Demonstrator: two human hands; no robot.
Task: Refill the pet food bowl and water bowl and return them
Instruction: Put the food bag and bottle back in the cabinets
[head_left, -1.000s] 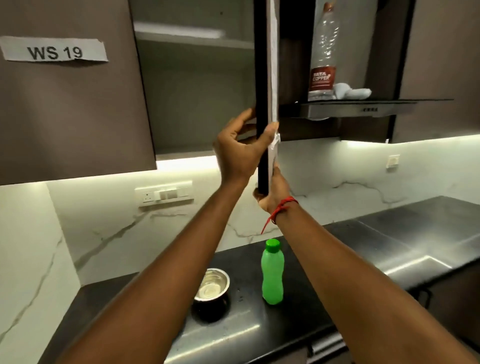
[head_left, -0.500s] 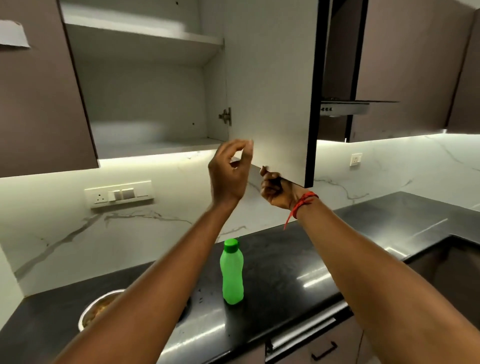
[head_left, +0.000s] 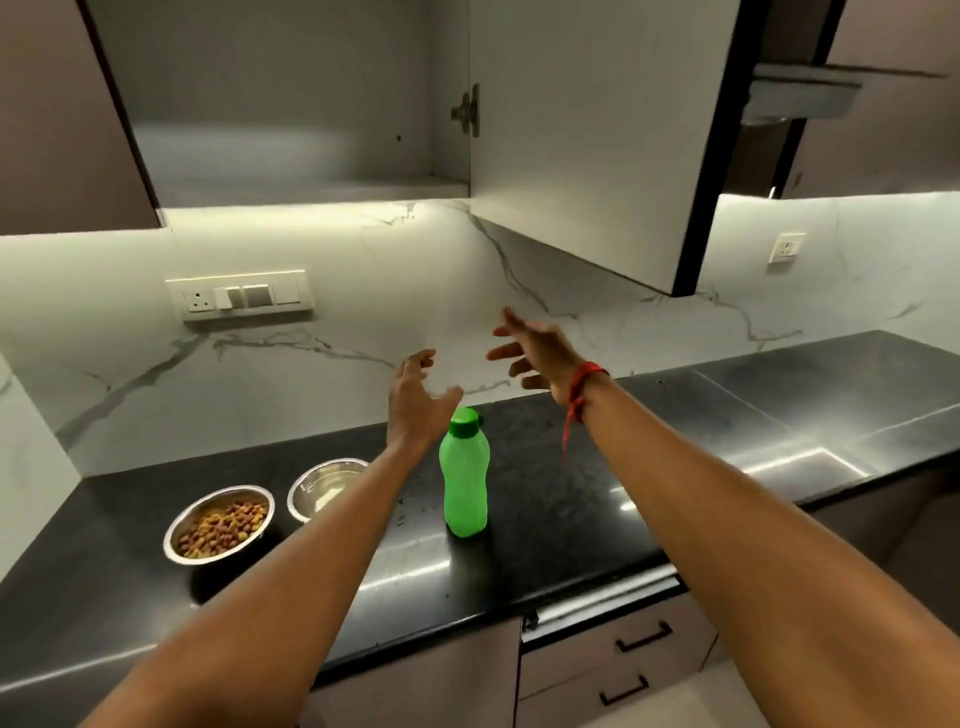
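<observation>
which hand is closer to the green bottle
Left. The left hand hovers open just above and left of the green bottle, right by its cap. The right hand is open too, higher and off to the bottle's right.

A strip under the wall cabinet (head_left: 291, 104) washes the marble backsplash (head_left: 363, 291) bright; glare streaks my black counter (head_left: 571, 493). My hands blur slightly, and edges bow.

Readable text: you have none in this view.
Green bottle (head_left: 464, 478): you see no label.
Switch plate (head_left: 240, 297): you see no markings.
</observation>
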